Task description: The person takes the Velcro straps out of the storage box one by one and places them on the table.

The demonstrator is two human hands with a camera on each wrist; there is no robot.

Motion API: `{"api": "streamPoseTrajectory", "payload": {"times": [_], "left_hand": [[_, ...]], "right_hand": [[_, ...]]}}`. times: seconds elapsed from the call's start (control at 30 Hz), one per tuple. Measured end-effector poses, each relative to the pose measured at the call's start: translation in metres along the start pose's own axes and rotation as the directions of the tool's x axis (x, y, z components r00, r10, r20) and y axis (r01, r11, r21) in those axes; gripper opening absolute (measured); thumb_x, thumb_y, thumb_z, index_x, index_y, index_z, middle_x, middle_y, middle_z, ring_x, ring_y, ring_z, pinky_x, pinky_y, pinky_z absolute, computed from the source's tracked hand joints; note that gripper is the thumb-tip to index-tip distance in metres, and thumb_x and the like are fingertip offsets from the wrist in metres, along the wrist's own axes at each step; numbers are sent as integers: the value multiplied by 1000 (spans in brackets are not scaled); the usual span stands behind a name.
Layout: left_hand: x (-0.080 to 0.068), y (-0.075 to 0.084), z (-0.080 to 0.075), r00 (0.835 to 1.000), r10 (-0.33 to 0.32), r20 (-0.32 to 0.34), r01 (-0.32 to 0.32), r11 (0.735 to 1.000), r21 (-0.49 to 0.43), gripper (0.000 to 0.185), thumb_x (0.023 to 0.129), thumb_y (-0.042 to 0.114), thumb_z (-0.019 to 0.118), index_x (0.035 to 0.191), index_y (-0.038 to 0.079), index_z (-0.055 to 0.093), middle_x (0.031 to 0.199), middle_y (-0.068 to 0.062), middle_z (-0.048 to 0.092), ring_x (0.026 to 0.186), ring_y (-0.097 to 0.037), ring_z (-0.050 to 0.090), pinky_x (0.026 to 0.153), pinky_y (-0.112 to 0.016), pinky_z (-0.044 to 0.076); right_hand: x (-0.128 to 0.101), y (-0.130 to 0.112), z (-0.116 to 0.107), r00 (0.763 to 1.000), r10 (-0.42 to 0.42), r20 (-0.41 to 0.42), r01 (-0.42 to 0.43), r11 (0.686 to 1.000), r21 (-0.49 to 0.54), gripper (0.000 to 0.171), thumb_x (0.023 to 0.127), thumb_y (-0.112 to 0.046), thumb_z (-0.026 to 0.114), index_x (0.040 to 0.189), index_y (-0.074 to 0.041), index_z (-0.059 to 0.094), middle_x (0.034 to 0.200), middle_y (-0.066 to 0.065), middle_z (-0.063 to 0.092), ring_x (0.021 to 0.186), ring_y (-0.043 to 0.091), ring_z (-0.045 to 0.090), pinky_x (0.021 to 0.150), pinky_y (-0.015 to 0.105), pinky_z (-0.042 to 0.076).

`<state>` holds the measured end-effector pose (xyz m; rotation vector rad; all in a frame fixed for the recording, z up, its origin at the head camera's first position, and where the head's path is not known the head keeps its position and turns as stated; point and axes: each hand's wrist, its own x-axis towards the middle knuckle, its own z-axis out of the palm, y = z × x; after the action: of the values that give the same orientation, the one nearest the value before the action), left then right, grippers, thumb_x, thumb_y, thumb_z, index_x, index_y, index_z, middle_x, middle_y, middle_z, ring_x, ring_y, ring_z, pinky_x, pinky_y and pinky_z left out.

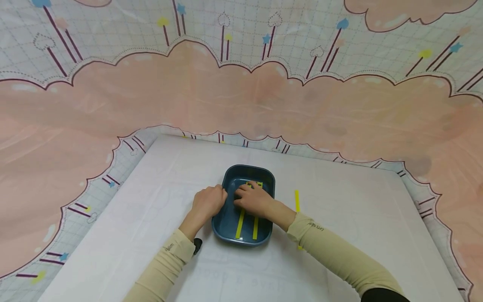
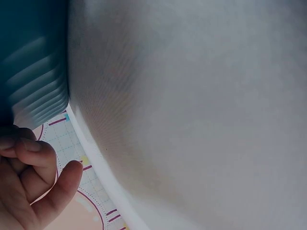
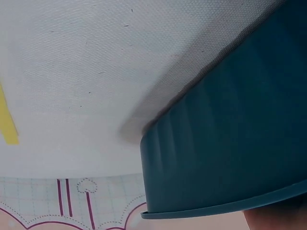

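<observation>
1. The left hand [image 1: 206,202] sits at the left rim of the blue tray [image 1: 224,222], fingers curled in against the wall; the left wrist view shows bent fingers [image 2: 29,163] tucked by the tray's ribbed side, so it looks like a steadying hold on the rim, though I cannot see the thumb's side of it
2. The right hand [image 1: 253,200] is down inside the tray, fingers bent over the yellow strips [image 1: 240,223] near the far end; whether it actually pinches one or only presses on them I cannot tell from here
3. The tray stands in the middle of the white table [image 1: 339,218], with two strips lying lengthwise on its floor and a further yellow strip [image 1: 297,200] lying loose on the table just to the right
4. Risk as I judge it: the strips are thin and flat, so fingertips may slide over them, or lift two together
5. If the left hand's hold slackens, a pull inside could skid the light tray across the smooth cover
6. The right sleeve [image 1: 332,251] passes close by the loose strip and could brush it away
</observation>
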<state>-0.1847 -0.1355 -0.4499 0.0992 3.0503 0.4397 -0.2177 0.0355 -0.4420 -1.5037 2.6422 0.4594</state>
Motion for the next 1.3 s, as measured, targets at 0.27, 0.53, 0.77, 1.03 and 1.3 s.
{"api": "streamPoseTrajectory", "payload": {"times": [0.27,0.53,0.77,1.03,1.3], "left_hand": [[1,-1,0,1000,-3,6,3,1000,6,33,102,24,44,76,7,54,61,-6,49,52,-21,50,49,-33,39],[0,-1,-1,1000,4,0,-4,1000,2,32,102,24,46,76,7,53,60,-5,47,52,-20,49,48,-32,38],[0,-1,-1,1000,-1,13,1,1000,-11,31,101,24,45,77,7,54,61,-5,48,52,-20,49,49,-31,38],[-1,-1,-2,1000,0,5,0,1000,-22,31,101,23,46,77,7,54,61,-5,48,52,-20,49,49,-32,38],[-1,-2,-1,1000,8,-5,-8,1000,-20,31,101,23,47,76,6,55,60,-5,47,51,-20,49,48,-32,38]], "right_hand": [[0,-1,1,1000,-13,-5,13,1000,-3,34,90,-30,71,124,-29,68,135,-1,58,130,21,46,109,50,32],[0,-2,1,999,-32,-8,32,999,-10,32,92,-28,68,124,-29,68,135,-1,58,131,22,46,109,50,32],[0,-4,1,999,-33,-11,33,999,-10,32,93,-26,66,126,-29,67,135,-1,58,131,21,46,109,50,32],[1,-4,3,999,-37,-13,36,999,-28,32,94,-26,65,126,-29,66,136,-1,57,131,21,46,109,50,32],[1,-5,3,999,-45,-18,45,998,-47,33,93,-26,66,126,-28,66,135,-1,58,131,22,46,109,50,32]]}}
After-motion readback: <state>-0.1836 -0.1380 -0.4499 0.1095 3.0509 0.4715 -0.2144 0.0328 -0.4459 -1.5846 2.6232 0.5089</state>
